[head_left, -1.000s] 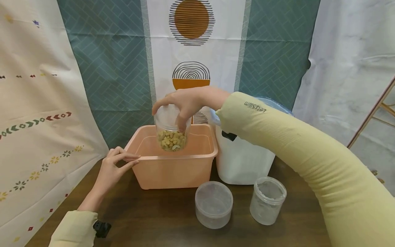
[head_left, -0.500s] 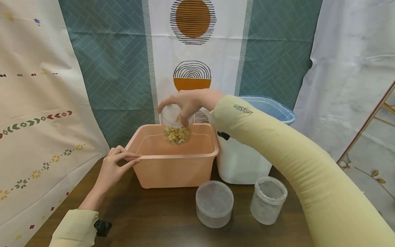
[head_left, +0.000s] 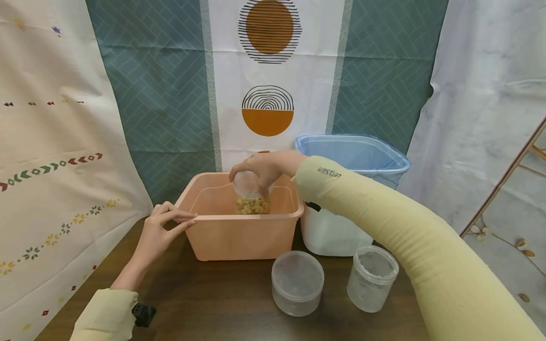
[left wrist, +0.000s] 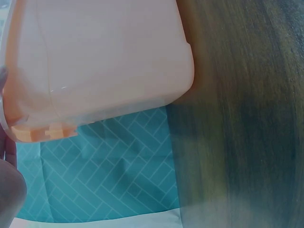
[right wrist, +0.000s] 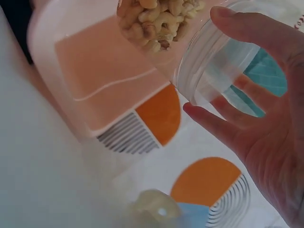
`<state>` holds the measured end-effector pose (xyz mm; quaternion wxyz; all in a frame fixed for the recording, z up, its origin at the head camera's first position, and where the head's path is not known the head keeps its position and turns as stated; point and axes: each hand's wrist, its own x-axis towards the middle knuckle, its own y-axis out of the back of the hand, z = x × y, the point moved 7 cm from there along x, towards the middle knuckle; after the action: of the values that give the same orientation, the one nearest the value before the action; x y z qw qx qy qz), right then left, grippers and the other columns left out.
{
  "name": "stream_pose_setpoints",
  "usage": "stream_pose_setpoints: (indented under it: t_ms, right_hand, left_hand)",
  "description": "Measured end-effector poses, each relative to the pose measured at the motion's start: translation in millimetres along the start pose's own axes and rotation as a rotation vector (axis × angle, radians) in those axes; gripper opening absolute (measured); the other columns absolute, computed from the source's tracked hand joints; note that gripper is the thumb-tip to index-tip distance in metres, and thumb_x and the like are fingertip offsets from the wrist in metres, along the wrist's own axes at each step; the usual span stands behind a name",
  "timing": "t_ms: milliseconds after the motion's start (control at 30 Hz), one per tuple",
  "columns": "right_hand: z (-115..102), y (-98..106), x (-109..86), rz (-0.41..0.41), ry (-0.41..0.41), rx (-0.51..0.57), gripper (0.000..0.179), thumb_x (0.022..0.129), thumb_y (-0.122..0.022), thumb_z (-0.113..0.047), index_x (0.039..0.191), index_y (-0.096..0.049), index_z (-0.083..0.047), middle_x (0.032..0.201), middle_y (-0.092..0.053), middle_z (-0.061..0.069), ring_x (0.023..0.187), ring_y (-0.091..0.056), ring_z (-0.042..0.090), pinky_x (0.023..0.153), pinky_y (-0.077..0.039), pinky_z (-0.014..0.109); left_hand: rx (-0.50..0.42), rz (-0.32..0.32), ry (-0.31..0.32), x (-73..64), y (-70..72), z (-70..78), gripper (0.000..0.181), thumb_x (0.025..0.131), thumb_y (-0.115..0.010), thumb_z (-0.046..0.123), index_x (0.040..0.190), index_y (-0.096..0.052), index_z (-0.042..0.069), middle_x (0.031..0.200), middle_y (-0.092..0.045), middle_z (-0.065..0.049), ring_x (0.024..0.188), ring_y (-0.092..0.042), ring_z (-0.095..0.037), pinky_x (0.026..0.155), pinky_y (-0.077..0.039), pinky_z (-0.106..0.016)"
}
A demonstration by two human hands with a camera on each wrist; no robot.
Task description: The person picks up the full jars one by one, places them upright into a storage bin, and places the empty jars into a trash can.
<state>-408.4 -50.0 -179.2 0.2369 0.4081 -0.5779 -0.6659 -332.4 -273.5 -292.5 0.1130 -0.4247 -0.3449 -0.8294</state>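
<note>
My right hand [head_left: 266, 168] grips a clear plastic jar [head_left: 251, 204] by its wide lid from above. Cashews [right wrist: 164, 21] fill its lower part. The jar is inside the peach tub [head_left: 243, 238], partly below the front rim, so its base is hidden in the head view. In the right wrist view, the thumb and fingers spread around the lid [right wrist: 223, 66]. At the tub's front left corner, my left hand [head_left: 158, 232] pinches the rim between thumb and fingers; the left wrist view shows only a bit of that hand [left wrist: 9, 190] beside the tub wall.
Right of the tub stands a white bin [head_left: 337, 232] lined with a blue bag [head_left: 367, 151]. Nearer on the dark wooden table [head_left: 204, 303] are a low clear lidded container [head_left: 297, 284] and a taller clear jar [head_left: 371, 284] with no lid. Patterned cloths [head_left: 170, 94] hang behind.
My right hand has lowered the jar of cashews into the tub, moving slightly right. The left hand has stayed at the tub's rim.
</note>
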Motion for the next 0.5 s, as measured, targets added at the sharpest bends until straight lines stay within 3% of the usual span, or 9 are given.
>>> stream_pose_setpoints:
  t_ms: [233,500]
  right_hand:
    - [10.1,-21.6,2.1,-0.040,-0.054,0.054,0.083,0.075,-0.081,-0.008,0.140,-0.042,-0.042,0.147,-0.045,0.000,0.125,-0.045,0.020,0.098,-0.047,0.037]
    - [14.2,-31.2,5.7,-0.045,-0.040,0.065,0.082,0.075,-0.081,-0.007,0.140,-0.043,-0.040,0.148,-0.044,0.003,0.130,-0.046,0.027,0.102,-0.045,0.040]
  left_hand:
    - [0.007,-0.002,-0.008,0.8,-0.6,0.4,0.026,0.072,-0.084,0.000,0.093,-0.080,0.014,0.083,-0.055,0.010,0.085,-0.041,-0.002,0.073,-0.029,-0.021]
    - [0.014,-0.001,0.007,-0.3,0.0,-0.9,0.026,0.072,-0.084,0.000,0.093,-0.080,0.014,0.084,-0.056,0.009,0.087,-0.041,-0.001,0.075,-0.030,-0.021]
